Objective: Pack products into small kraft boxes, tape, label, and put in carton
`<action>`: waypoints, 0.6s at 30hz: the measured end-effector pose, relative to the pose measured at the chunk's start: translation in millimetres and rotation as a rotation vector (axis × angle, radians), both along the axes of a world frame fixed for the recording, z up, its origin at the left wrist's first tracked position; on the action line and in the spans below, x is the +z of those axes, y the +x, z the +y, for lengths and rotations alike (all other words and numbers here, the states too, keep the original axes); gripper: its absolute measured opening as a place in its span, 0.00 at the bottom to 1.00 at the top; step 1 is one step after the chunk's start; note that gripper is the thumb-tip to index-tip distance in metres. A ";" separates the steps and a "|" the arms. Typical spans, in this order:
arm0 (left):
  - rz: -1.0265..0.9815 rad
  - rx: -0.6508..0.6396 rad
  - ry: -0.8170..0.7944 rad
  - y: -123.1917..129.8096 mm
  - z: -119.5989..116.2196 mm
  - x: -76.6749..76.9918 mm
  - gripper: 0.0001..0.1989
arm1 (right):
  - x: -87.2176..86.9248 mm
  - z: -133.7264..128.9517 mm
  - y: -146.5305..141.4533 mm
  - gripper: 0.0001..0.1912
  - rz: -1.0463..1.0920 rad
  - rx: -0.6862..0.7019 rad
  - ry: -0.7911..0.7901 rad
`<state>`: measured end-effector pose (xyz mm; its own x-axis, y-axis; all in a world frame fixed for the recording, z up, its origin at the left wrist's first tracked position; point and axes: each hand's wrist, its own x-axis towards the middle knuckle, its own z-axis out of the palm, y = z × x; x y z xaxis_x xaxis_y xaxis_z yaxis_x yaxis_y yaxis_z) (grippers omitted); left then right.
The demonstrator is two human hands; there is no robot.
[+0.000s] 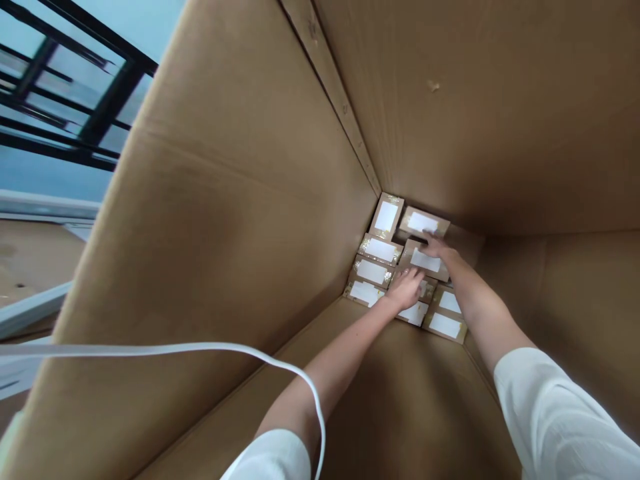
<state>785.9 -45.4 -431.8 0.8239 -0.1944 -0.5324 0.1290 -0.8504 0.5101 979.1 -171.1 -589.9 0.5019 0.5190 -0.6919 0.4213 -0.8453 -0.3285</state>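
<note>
Both arms reach deep into a large cardboard box (240,167). At its bottom lie several small brown cartons with white labels. My left hand (406,288) has its fingers bent at the lower left edge of a middle carton (425,261). My right hand (436,245) is at that same carton's upper right, with its fingers pointing left and the index finger reaching towards the carton above (424,223). Both hands touch or nearly touch the middle carton, which sits slightly tilted and higher than its neighbours. Other labelled cartons (381,249) line the left side.
A white cable (215,346) hangs across the lower left, in front of the box wall. Tall cardboard walls surround the arms. Outside the box, a black metal frame (107,107) stands at the upper left, and another cardboard surface (40,257) lies below it.
</note>
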 end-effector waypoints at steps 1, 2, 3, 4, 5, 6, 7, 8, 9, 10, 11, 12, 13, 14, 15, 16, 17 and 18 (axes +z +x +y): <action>0.004 -0.003 -0.001 -1.3 0.8 -0.5 0.25 | -1.7 0.5 -6.8 0.45 0.037 0.009 -0.017; 0.001 -0.004 -0.002 -2.0 2.0 -0.8 0.24 | -2.0 0.3 -13.6 0.44 0.056 0.012 -0.038; -0.002 -0.005 -0.004 -2.1 3.6 -0.9 0.24 | -1.0 -0.6 -19.7 0.43 0.060 0.006 -0.053; -0.005 -0.005 -0.006 -1.6 5.3 -0.6 0.24 | 1.1 -2.5 -24.7 0.43 0.059 0.001 -0.067; -0.007 -0.004 -0.006 -0.4 6.9 0.1 0.24 | 4.3 -5.3 -28.2 0.44 0.053 -0.002 -0.081; -0.008 -0.004 -0.004 1.3 8.4 1.5 0.24 | 8.5 -9.0 -29.9 0.44 0.049 -0.004 -0.086; -0.008 -0.006 -0.002 3.5 9.4 3.8 0.25 | 13.7 -13.7 -29.9 0.44 0.045 -0.004 -0.090; -0.006 -0.011 0.001 5.9 10.0 7.0 0.25 | 19.9 -19.1 -28.5 0.45 0.041 -0.006 -0.091; -0.003 -0.019 0.003 8.5 10.2 11.3 0.25 | 27.2 -25.0 -25.9 0.44 0.035 -0.010 -0.092; -0.003 -0.028 0.005 11.3 10.0 16.7 0.26 | 35.5 -31.1 -22.5 0.44 0.028 -0.017 -0.096; -0.004 -0.039 0.006 14.2 9.5 23.2 0.26 | 45.0 -37.2 -18.8 0.43 0.020 -0.026 -0.103; -0.007 -0.048 0.006 17.3 8.8 30.7 0.26 | 55.6 -42.9 -14.9 0.42 0.013 -0.038 -0.113; -0.011 -0.057 0.006 20.6 8.0 39.1 0.26 | 67.2 -48.1 -11.1 0.42 0.009 -0.051 -0.127; -0.019 -0.062 0.006 24.1 7.2 48.1 0.26 | 79.8 -52.7 -7.5 0.42 0.009 -0.066 -0.143; -0.028 -0.065 0.008 27.8 6.3 57.8 0.26 | 93.0 -56.7 -4.0 0.42 0.013 -0.081 -0.158; -0.038 -0.066 0.010 31.5 5.4 67.9 0.27 | 106.7 -60.4 -0.8 0.43 0.018 -0.095 -0.166; -0.050 -0.066 0.012 35.2 4.2 78.3 0.27 | 120.7 -63.7 2.2 0.43 0.023 -0.108 -0.170; -0.063 -0.066 0.013 38.6 2.9 89.1 0.28 | 134.8 -67.0 4.8 0.43 0.024 -0.121 -0.167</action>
<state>824.5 -42.4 -342.7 0.8411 -0.2432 -0.4830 0.0404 -0.8624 0.5046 983.9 -238.1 -455.1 0.5362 0.3326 -0.7758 0.3068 -0.9330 -0.1880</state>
